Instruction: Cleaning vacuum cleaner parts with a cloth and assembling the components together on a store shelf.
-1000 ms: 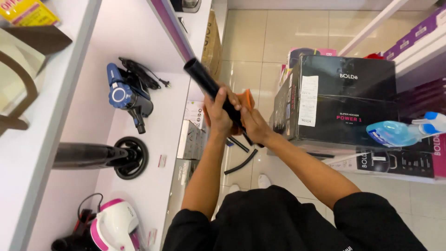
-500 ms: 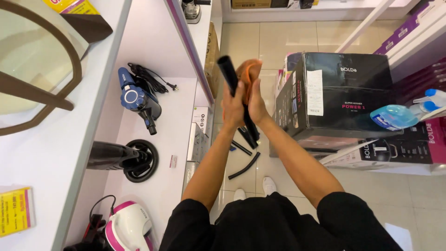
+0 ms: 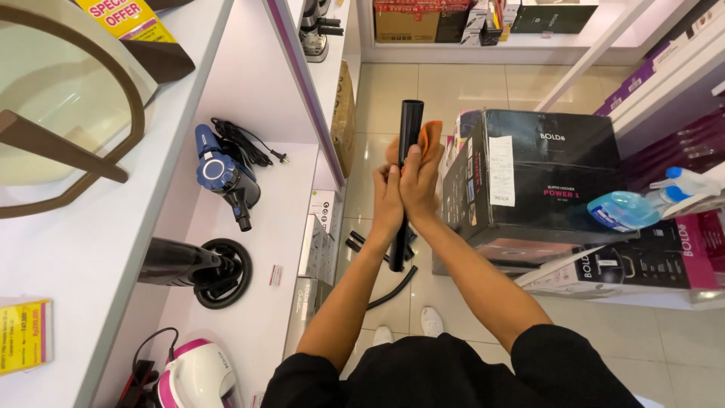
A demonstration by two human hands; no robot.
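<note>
The left hand (image 3: 387, 198) is wrapped around a long black plastic vacuum tube (image 3: 406, 181), which stands nearly upright in front of the person, above the beige tiled floor (image 3: 453, 91). The right hand (image 3: 420, 181) is closed on the same tube just beside the left, pressing an orange cloth (image 3: 430, 137) against its upper part; the two hands touch each other. The tube's open top rises above both hands and its lower end hangs below the wrists. On the floor under it lie black curved hose pieces (image 3: 393, 289). To the right, just beside the right hand, sits a large black cardboard box (image 3: 551, 181) on a low stack of boxes, with a blue spray bottle (image 3: 642, 204) at its far side. To the left, a white shelf (image 3: 279, 227) carries a blue handheld vacuum (image 3: 223, 181) with a coiled black cord, a black round-based appliance (image 3: 204, 268) and a pink-and-white vacuum (image 3: 196, 374).
</note>
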